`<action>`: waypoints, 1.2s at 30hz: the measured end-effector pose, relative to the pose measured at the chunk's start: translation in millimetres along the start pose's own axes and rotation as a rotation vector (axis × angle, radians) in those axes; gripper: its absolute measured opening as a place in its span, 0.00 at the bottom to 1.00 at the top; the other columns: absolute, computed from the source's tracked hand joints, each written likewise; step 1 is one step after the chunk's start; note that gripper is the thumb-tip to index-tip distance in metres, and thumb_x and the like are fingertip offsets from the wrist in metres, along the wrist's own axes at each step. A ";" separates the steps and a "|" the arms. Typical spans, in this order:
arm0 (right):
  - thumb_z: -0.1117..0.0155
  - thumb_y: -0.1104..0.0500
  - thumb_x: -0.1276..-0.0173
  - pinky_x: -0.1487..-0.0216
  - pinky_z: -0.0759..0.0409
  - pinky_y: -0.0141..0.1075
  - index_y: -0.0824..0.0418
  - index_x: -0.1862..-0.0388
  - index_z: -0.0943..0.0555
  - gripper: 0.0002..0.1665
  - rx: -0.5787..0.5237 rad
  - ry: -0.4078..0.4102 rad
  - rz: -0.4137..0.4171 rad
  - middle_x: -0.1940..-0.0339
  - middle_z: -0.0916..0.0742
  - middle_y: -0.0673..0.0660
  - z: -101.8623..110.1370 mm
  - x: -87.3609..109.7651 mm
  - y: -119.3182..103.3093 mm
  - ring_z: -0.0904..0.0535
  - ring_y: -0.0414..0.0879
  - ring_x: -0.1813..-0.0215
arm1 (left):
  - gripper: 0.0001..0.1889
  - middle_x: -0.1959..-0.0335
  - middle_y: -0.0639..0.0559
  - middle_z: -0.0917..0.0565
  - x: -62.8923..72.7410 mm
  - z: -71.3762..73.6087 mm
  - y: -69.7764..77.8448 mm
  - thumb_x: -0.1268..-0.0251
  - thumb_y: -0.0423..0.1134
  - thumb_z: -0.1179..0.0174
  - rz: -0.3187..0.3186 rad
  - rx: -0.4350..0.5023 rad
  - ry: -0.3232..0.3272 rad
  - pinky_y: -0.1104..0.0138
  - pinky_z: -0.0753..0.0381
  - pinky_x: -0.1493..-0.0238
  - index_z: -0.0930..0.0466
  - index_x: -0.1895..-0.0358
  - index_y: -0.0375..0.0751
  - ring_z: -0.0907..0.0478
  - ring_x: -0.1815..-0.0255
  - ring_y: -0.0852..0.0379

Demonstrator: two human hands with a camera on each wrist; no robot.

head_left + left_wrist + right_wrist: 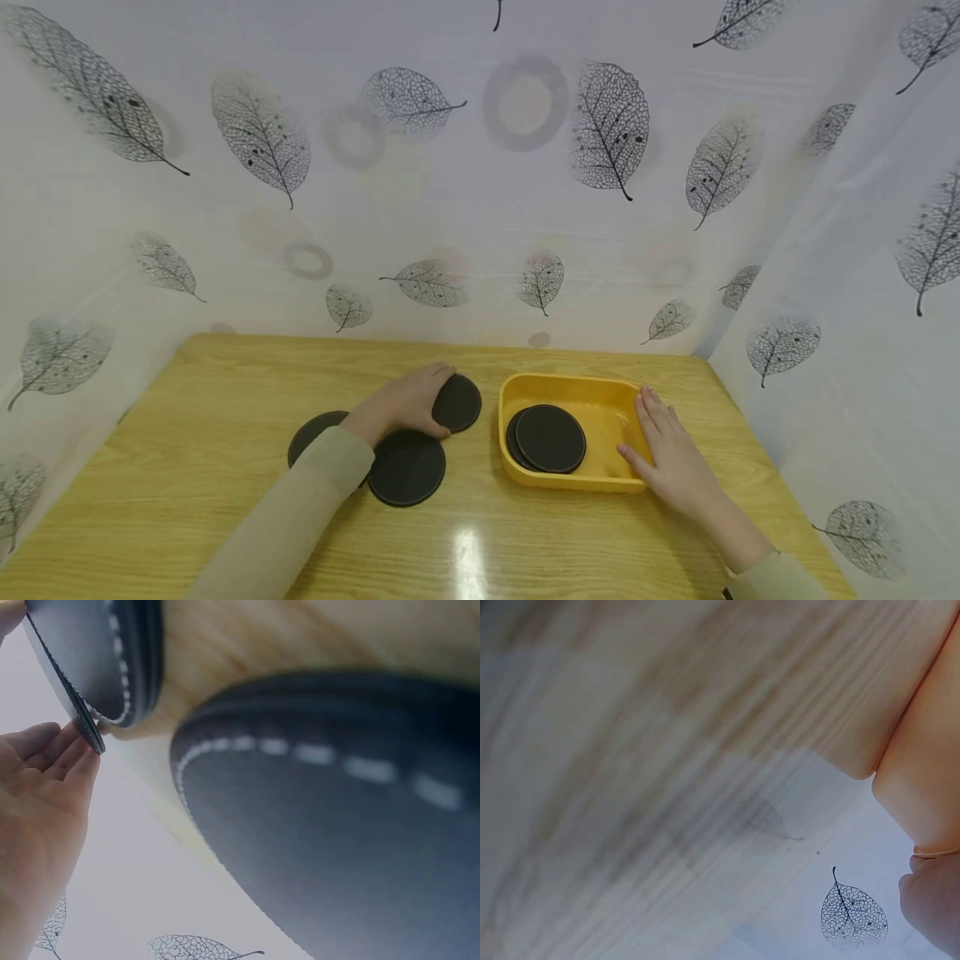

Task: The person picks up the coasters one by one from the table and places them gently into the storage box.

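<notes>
Pinching a black disc point(461, 403), the left hand point(408, 402) is near another disc point(407, 471); the right hand point(672, 458), fingers straight, touches a yellow box point(573, 481).

The glossy, wood-grained table point(225, 400) bears a yellow tray point(617, 483) right of centre. Left of it, a dark front disc point(408, 473) lies flat, beside a partly hidden left disc point(309, 432).

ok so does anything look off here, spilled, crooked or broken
Nothing visible looks spilled or broken. The only thing slightly askew is in the yellow tray: the upper black disc sits off-centre on the lower disc, whose left edge peeks out, so the two aren't lined up.
</notes>
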State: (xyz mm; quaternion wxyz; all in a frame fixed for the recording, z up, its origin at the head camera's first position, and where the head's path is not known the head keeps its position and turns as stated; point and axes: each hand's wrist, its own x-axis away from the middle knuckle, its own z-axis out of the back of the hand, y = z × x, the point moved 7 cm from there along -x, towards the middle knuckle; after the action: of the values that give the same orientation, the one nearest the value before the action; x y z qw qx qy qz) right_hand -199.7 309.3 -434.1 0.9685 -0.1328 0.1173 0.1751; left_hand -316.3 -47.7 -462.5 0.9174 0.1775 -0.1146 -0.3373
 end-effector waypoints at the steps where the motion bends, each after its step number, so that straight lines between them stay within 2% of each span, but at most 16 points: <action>1: 0.38 0.46 0.21 0.09 0.67 0.39 0.79 0.18 0.42 0.50 0.000 -0.001 -0.002 0.15 0.41 0.76 -0.1 0.1 0.0 0.44 0.72 0.15 | 0.57 0.18 0.31 0.35 0.1 0.5 0.7 0.45 0.53 0.21 -0.004 -0.004 0.004 0.43 0.29 0.20 0.42 0.18 0.27 0.35 0.18 0.34; 3: 0.38 0.46 0.21 0.08 0.64 0.42 0.79 0.18 0.43 0.50 -0.001 -0.007 -0.007 0.14 0.41 0.76 -0.6 0.4 0.7 0.44 0.72 0.15 | 0.57 0.18 0.32 0.35 0.5 1.2 1.3 0.46 0.52 0.21 0.000 -0.003 0.006 0.44 0.30 0.20 0.42 0.18 0.28 0.35 0.18 0.35; 13: 0.38 0.44 0.22 0.09 0.67 0.37 0.79 0.19 0.42 0.51 0.002 0.000 -0.004 0.15 0.40 0.76 1.8 -0.7 1.1 0.43 0.71 0.15 | 0.57 0.18 0.32 0.35 3.3 6.1 3.8 0.48 0.51 0.22 -0.003 0.012 0.032 0.45 0.32 0.18 0.42 0.18 0.26 0.36 0.17 0.35; 17: 0.37 0.45 0.22 0.11 0.71 0.32 0.79 0.19 0.42 0.50 0.002 -0.001 -0.004 0.15 0.40 0.76 1.3 -1.8 1.7 0.43 0.71 0.15 | 0.57 0.18 0.32 0.35 5.4 8.9 6.6 0.48 0.51 0.23 -0.011 0.008 0.044 0.44 0.33 0.18 0.42 0.18 0.26 0.36 0.17 0.34; 26: 0.37 0.45 0.22 0.11 0.69 0.34 0.80 0.19 0.41 0.50 -0.002 0.001 -0.002 0.15 0.40 0.76 0.9 -1.7 1.6 0.43 0.72 0.15 | 0.58 0.19 0.32 0.35 7.8 13.7 7.4 0.50 0.52 0.23 -0.016 -0.012 0.075 0.44 0.29 0.20 0.41 0.18 0.29 0.34 0.19 0.35; 31: 0.38 0.45 0.21 0.12 0.73 0.30 0.80 0.19 0.42 0.50 0.001 -0.005 -0.002 0.15 0.41 0.76 0.1 -1.4 1.9 0.43 0.72 0.15 | 0.58 0.19 0.34 0.34 9.7 20.9 9.6 0.49 0.52 0.23 -0.010 -0.029 0.090 0.45 0.29 0.20 0.43 0.17 0.31 0.34 0.19 0.36; 36: 0.39 0.45 0.21 0.12 0.73 0.30 0.79 0.19 0.42 0.50 0.006 -0.003 -0.001 0.15 0.41 0.76 -0.2 -1.5 2.7 0.44 0.72 0.15 | 0.58 0.19 0.34 0.34 9.4 29.0 16.5 0.49 0.52 0.24 -0.043 -0.061 0.113 0.46 0.28 0.20 0.42 0.17 0.30 0.32 0.19 0.37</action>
State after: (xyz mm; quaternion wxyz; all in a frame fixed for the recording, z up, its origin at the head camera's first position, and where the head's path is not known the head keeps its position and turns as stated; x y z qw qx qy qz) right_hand -202.1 311.2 -434.5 0.9692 -0.1295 0.1164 0.1743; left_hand -309.3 -49.4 -428.6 0.9199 0.1707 -0.0486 -0.3497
